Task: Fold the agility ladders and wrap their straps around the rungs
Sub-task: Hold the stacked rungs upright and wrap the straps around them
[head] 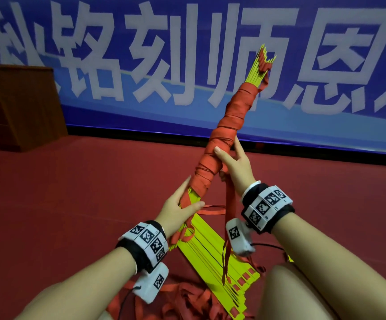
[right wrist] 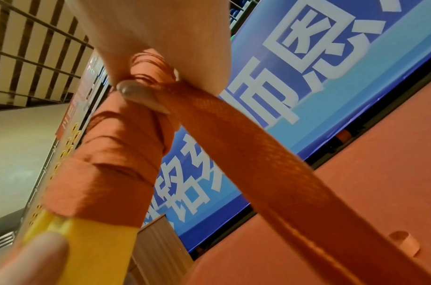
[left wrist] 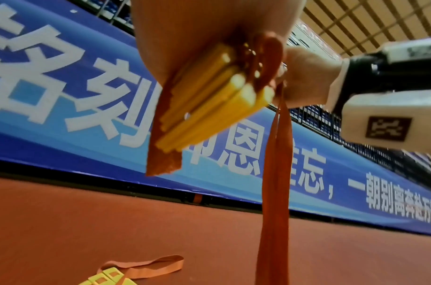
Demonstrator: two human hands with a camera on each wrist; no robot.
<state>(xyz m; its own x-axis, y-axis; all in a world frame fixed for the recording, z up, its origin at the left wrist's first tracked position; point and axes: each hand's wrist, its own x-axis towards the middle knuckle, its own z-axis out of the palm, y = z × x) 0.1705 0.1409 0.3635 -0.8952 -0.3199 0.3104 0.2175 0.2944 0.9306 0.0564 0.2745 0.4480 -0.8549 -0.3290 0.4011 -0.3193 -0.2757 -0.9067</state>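
Before the blue banner (head: 187, 65), your left hand (head: 178, 211) grips the bundle (head: 224, 139) low as it tilts up-right, right hand (head: 235, 162) above pinching the strap (head: 230, 204).

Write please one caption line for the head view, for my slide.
Left hand grips yellow rung bundle; right hand holds its wrapped red strap in place.
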